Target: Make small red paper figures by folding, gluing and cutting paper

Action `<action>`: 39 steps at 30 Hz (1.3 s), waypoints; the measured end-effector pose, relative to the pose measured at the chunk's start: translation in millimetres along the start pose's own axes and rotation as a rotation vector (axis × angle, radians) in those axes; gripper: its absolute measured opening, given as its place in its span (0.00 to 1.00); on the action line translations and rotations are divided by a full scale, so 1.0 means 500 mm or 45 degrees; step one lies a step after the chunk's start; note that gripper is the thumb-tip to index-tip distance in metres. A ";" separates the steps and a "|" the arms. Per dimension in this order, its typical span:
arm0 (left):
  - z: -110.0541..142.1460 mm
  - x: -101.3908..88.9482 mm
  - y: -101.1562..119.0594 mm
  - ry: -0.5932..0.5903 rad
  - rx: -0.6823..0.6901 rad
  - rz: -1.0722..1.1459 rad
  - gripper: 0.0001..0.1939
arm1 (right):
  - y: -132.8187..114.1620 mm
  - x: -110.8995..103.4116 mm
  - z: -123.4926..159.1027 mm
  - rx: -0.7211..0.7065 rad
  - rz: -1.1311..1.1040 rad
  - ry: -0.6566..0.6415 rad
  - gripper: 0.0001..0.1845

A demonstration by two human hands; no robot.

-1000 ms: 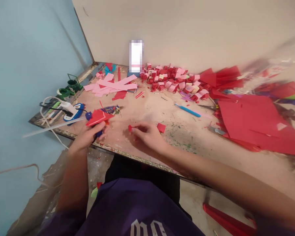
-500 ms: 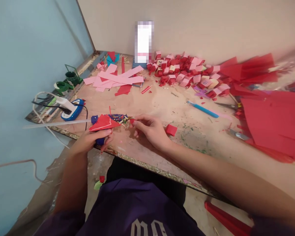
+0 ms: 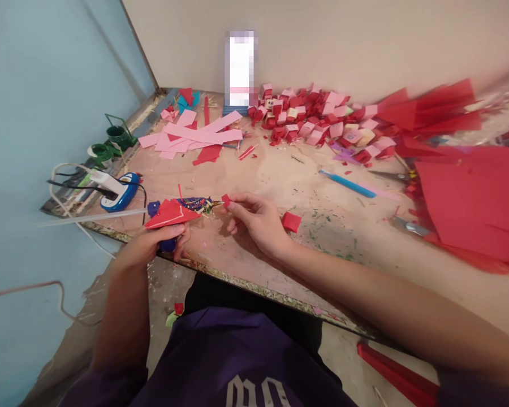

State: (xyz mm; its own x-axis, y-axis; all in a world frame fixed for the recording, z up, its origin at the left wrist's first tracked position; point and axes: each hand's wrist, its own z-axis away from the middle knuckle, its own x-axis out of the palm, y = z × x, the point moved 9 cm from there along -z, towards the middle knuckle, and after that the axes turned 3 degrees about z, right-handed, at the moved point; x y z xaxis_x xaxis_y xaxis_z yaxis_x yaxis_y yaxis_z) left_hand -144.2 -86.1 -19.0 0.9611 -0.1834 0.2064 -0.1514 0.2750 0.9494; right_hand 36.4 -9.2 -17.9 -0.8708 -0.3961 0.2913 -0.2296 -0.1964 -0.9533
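My left hand [image 3: 169, 237] is closed around the handle of a blue glue gun [image 3: 189, 203], whose barrel is speckled with paper scraps. A clear glue stick [image 3: 110, 216] sticks out of its back end. A folded red paper piece [image 3: 172, 215] with a pale line of edge lies over the gun, above my left thumb. My right hand [image 3: 254, 220] pinches a small red paper piece [image 3: 225, 202] right at the gun's nozzle; whether they touch I cannot tell. Beside my right wrist a red paper cube [image 3: 291, 222] rests on the table.
Pink paper strips [image 3: 195, 135] lie at the back left, and a heap of red and pink paper cubes [image 3: 305, 118] at the back. A blue pen-like tool [image 3: 350, 185], scissors [image 3: 392, 176] and red sheets [image 3: 470, 203] are on the right. A power strip [image 3: 121, 192] stands left.
The small red piece in my right fingers shows more fully at the nozzle now. The whole view has shifted slightly; both hands keep their holds.
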 end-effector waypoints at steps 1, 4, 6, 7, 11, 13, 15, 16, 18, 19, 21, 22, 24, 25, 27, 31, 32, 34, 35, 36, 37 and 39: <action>0.001 0.000 0.001 0.004 -0.005 -0.013 0.18 | 0.001 0.000 0.000 0.001 0.002 0.003 0.14; 0.002 0.001 0.002 0.020 -0.030 -0.038 0.17 | 0.006 -0.003 0.001 0.004 0.007 0.019 0.15; 0.001 0.001 0.002 0.038 -0.045 -0.051 0.18 | 0.008 -0.004 0.001 0.004 0.004 0.018 0.15; 0.001 0.001 0.002 0.046 -0.048 -0.059 0.18 | 0.008 -0.003 0.001 0.002 0.000 0.015 0.15; -0.001 0.002 0.002 0.061 -0.050 -0.072 0.18 | 0.005 -0.002 0.001 -0.009 -0.008 0.004 0.15; -0.003 0.004 0.001 0.050 -0.051 -0.055 0.18 | 0.002 -0.001 0.001 -0.012 -0.006 -0.002 0.14; -0.004 0.005 0.000 0.035 -0.045 -0.040 0.19 | 0.000 0.000 0.001 -0.015 -0.004 -0.007 0.13; -0.004 0.004 0.000 0.031 -0.041 -0.037 0.20 | -0.002 0.001 0.002 -0.016 -0.002 -0.009 0.13; -0.004 0.003 0.000 0.030 -0.034 -0.038 0.20 | -0.003 0.001 0.003 -0.018 0.001 -0.010 0.12; -0.004 0.002 0.000 0.034 -0.034 -0.040 0.20 | -0.004 0.001 0.003 -0.017 0.004 -0.009 0.12; -0.004 0.001 -0.001 0.041 -0.031 -0.045 0.19 | -0.003 0.001 0.003 -0.013 0.011 -0.010 0.13; -0.004 0.000 -0.001 0.045 -0.030 -0.048 0.19 | -0.002 0.001 0.003 -0.010 0.015 -0.009 0.13; -0.004 0.000 -0.001 0.051 -0.028 -0.054 0.19 | -0.001 0.000 0.003 -0.006 0.022 -0.007 0.14; -0.004 0.000 -0.001 0.055 -0.028 -0.057 0.20 | 0.000 0.000 0.002 -0.004 0.025 -0.007 0.14; -0.004 0.001 0.000 0.064 -0.031 -0.061 0.20 | 0.001 0.001 0.002 -0.003 0.031 -0.007 0.15; -0.003 0.002 0.006 0.090 -0.026 -0.076 0.19 | 0.002 0.001 0.001 -0.004 0.043 -0.007 0.15; -0.003 0.002 0.007 0.095 -0.026 -0.081 0.19 | 0.002 0.001 0.001 -0.004 0.047 -0.006 0.15; -0.003 0.001 0.007 0.101 -0.029 -0.085 0.19 | 0.003 0.000 0.000 -0.003 0.055 -0.005 0.16; -0.004 0.001 0.006 0.101 -0.033 -0.083 0.19 | 0.003 0.000 0.000 -0.002 0.061 -0.005 0.16; -0.004 0.001 0.005 0.101 -0.036 -0.080 0.19 | 0.003 0.000 0.001 -0.001 0.068 -0.005 0.17; -0.004 0.000 0.004 0.099 -0.036 -0.076 0.19 | 0.002 0.000 0.001 0.000 0.075 -0.005 0.17; -0.005 -0.001 0.003 0.097 -0.033 -0.075 0.20 | 0.001 -0.001 0.002 -0.001 0.092 0.001 0.17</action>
State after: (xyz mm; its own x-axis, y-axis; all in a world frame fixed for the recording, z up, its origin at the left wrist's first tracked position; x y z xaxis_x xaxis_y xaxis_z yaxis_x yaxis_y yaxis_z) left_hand -144.2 -83.3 -18.1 0.9831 -0.1276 0.1309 -0.0892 0.2902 0.9528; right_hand 37.4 -10.1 -18.3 -0.8853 -0.4086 0.2220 -0.1668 -0.1665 -0.9718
